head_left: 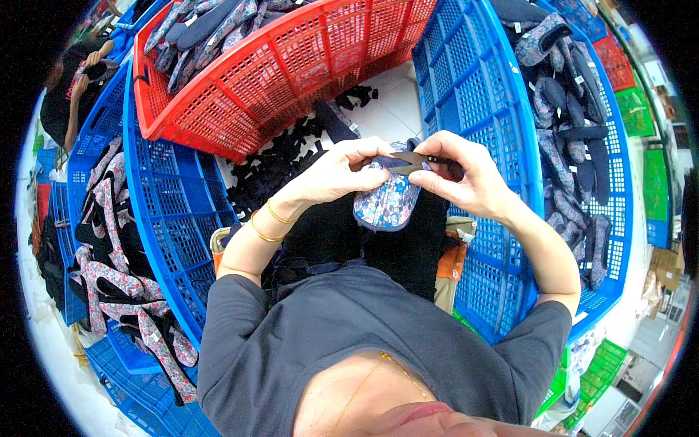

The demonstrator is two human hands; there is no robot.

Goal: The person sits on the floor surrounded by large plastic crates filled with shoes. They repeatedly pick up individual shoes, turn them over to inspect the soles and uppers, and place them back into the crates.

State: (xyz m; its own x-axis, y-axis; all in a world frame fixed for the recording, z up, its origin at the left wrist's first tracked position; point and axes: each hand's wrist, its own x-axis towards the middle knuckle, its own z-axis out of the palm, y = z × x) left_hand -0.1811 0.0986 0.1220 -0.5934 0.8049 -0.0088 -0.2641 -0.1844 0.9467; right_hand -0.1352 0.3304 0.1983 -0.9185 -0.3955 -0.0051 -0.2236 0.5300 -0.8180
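My left hand [336, 172] pinches a blue floral fabric slipper [384, 207] in front of my lap, its rounded, dark-edged end toward me. Closed around a pair of dark metal thread snips [406, 164], my right hand [470, 175] holds the blades against the slipper's upper part, close to my left fingertips. My fingers hide part of the snips' handles and the slipper's far end. Whether the blades are on a thread is too small to tell.
A red crate [291, 69] of similar slippers stands ahead. Blue crates flank me: one at the left [164, 189], one at the right [480, 240]. Dark scraps [273, 164] litter the floor between them. Floral pieces [120, 284] fill a crate further left. Another person [69, 95] works at far left.
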